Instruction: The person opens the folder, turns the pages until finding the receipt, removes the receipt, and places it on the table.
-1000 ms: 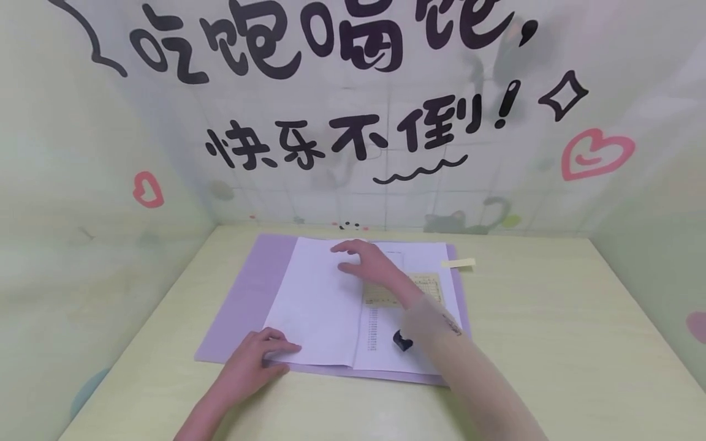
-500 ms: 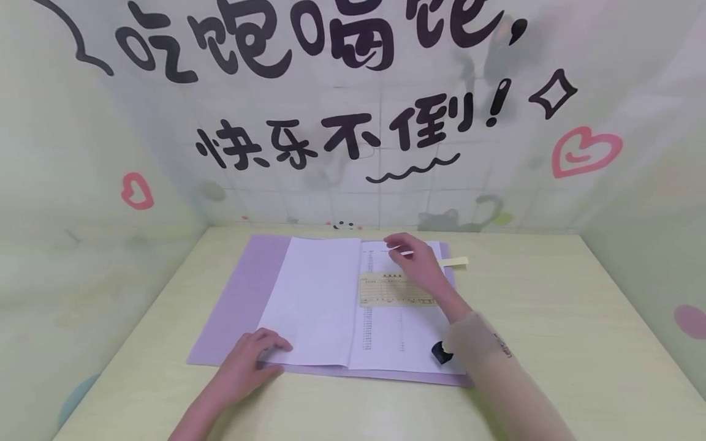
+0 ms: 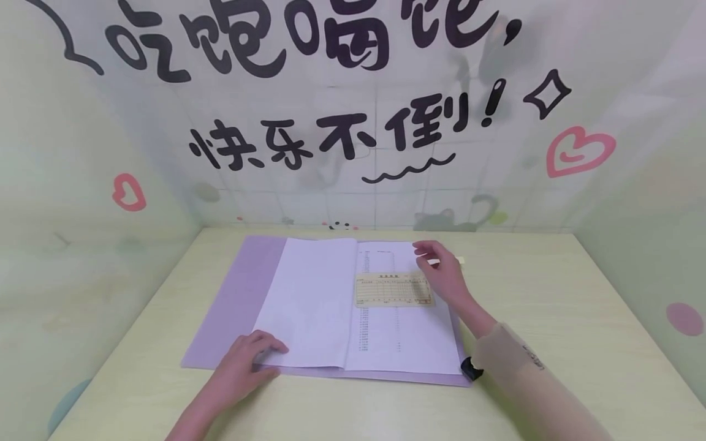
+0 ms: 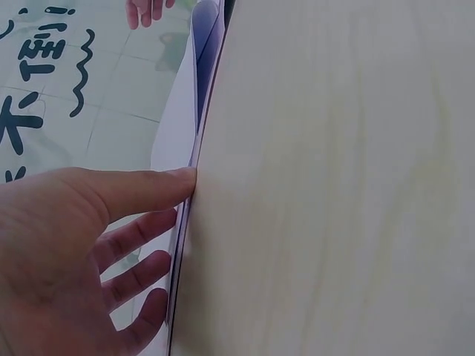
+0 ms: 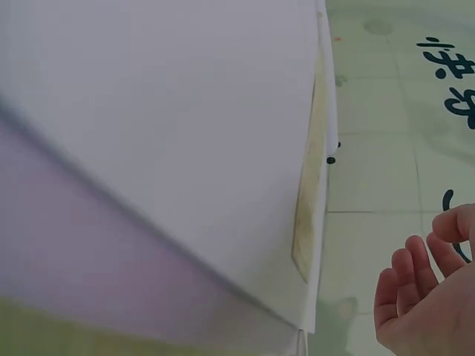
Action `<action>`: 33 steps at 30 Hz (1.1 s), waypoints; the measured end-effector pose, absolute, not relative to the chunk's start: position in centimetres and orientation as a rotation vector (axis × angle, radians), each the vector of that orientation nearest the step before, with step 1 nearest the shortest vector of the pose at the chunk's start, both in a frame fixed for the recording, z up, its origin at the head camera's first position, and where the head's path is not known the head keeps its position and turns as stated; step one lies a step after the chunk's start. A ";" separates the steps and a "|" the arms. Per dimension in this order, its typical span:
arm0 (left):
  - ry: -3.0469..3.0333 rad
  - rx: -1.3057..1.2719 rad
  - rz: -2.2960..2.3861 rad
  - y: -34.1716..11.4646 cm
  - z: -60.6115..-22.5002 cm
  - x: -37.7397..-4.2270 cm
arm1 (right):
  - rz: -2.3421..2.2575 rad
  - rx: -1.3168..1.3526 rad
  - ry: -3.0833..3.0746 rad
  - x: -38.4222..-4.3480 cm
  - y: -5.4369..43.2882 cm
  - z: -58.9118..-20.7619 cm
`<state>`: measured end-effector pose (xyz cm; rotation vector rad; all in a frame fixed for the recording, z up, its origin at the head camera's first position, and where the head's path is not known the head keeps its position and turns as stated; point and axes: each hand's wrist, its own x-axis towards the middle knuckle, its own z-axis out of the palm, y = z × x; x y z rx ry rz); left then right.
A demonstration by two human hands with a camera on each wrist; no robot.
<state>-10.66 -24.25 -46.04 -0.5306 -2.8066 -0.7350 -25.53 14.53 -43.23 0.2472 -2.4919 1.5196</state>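
A purple folder [image 3: 234, 294] lies spread on the table with white sheets turned open inside it. My left hand [image 3: 242, 361] rests at its lower left corner, fingers on the blank left page [image 3: 309, 300]. In the left wrist view the left thumb touches the folder's front edge, the fingers loosely bent over the paper. On the printed right page [image 3: 425, 343] lies a small yellowish ruled form [image 3: 388, 291]. Over that page's right side hovers my right hand [image 3: 444, 275], fingers loosely curled, holding nothing; in the right wrist view this hand [image 5: 430, 297] is apart from the paper.
Behind the right hand a pale yellow paper tab [image 3: 461, 260] sticks out past the folder's right edge, mostly hidden. A small black object [image 3: 471, 369] sits at the right sleeve's cuff. Printed sheeting [image 3: 375, 202] encloses the wooden table [image 3: 551, 306] at back and sides.
My right hand has moved right, from above the left page across the form to the right page's edge, uncovering the form. The left hand has kept its place on the folder.
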 end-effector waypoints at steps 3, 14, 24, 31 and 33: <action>-2.796 -0.549 -0.724 -24.2 -46.0 -10.8 | 1.534 0.198 -2.529 -25.2 15.1 -43.9; -2.803 -0.539 -0.709 -24.1 -46.0 -11.1 | 1.553 0.078 -2.713 -25.3 17.6 -45.0; -2.814 -0.536 -0.704 -24.2 -46.2 -11.4 | 1.477 0.126 -2.951 -26.6 19.1 -45.7; -2.789 -0.569 -0.690 -24.5 -46.5 -11.4 | 1.456 0.211 -3.037 -27.4 20.0 -45.9; -2.778 -0.579 -0.689 -24.5 -46.6 -11.4 | 1.461 0.212 -3.055 -27.5 20.2 -46.0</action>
